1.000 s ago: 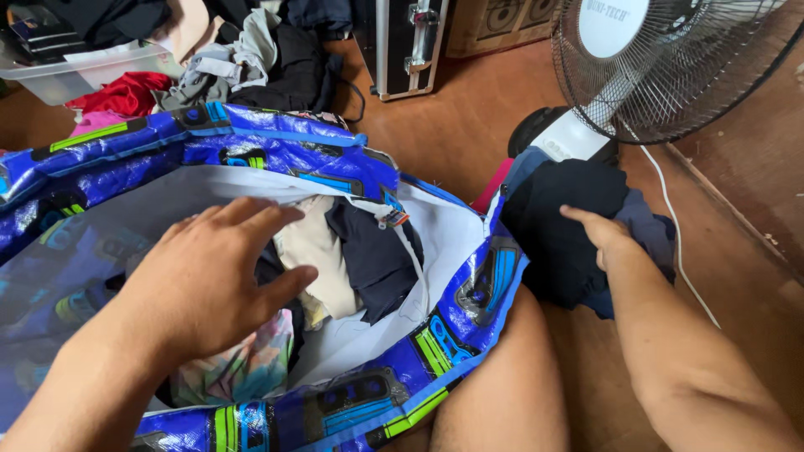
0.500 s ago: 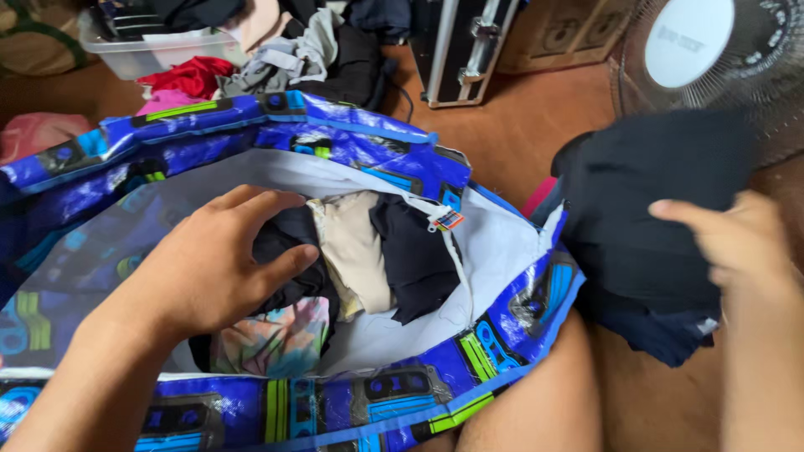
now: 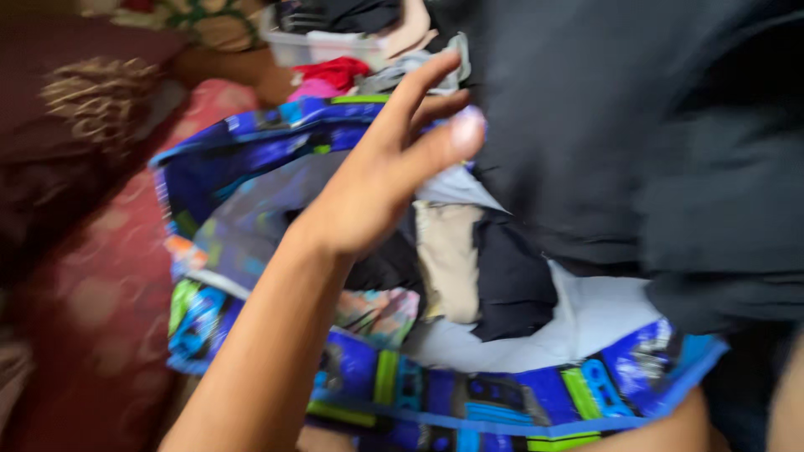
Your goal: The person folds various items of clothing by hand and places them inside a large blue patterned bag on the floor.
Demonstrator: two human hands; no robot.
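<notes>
Fingers (image 3: 435, 100) of L hand (image 3: 377, 180) against dark garment (image 3: 620, 134)

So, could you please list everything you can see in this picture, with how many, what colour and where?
woven bag: one, blue with green and black print, centre, mouth open.
clothes in the bag: several, cream, dark and pastel-patterned, lying inside it.
dark garment: one, black or navy, fills the upper right, over the bag's right side; blurred.
plastic tub: one, clear, top centre behind the bag, dark things in it.
loose clothes: a few, red, pink and grey, beside the tub.
cushion: one, dark maroon with a gold tassel, upper left.
red patterned surface: left, beneath the bag.
left hand: one, fingers spread, raised over the bag near the garment's edge.
right hand: not in view.
</notes>
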